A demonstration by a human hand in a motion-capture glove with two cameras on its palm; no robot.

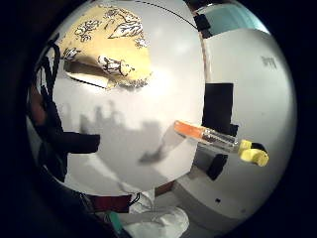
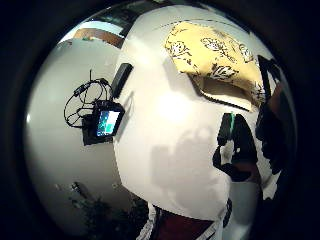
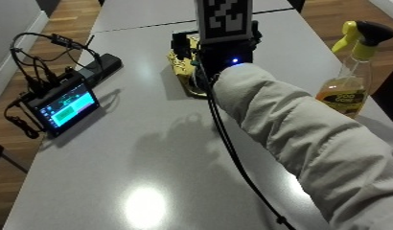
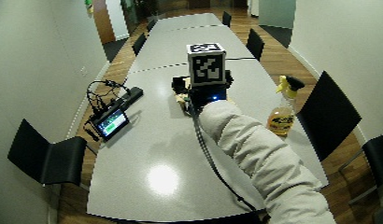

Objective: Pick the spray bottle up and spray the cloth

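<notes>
Pale padded sleeve (image 3: 298, 139) fills the foreground of the outside view, stretched out over the grey table (image 3: 120, 167), and the gloved right hand (image 3: 212, 60) is held above the yellow floral cloth (image 3: 182, 64), which lies partly hidden beneath it. From the palm views the cloth (image 1: 106, 42) is seen lying on the tabletop with one edge folded under. Nothing is held; black-gloved fingers (image 2: 240, 145) are glimpsed at the edge of the thumb-side view, apparently relaxed, though their full spread cannot be told. The spray bottle (image 3: 352, 72), amber liquid inside with a yellow trigger head, is left standing upright near the table's right edge, well apart from the hand and untouched. A small monitor (image 3: 63, 108) with cables is parked on the far left.

By the look of it, the pick-up has not yet been started. Next, the hand would need to be carried across to the right, and the bottle's neck gripped with a finger on the trigger.
</notes>
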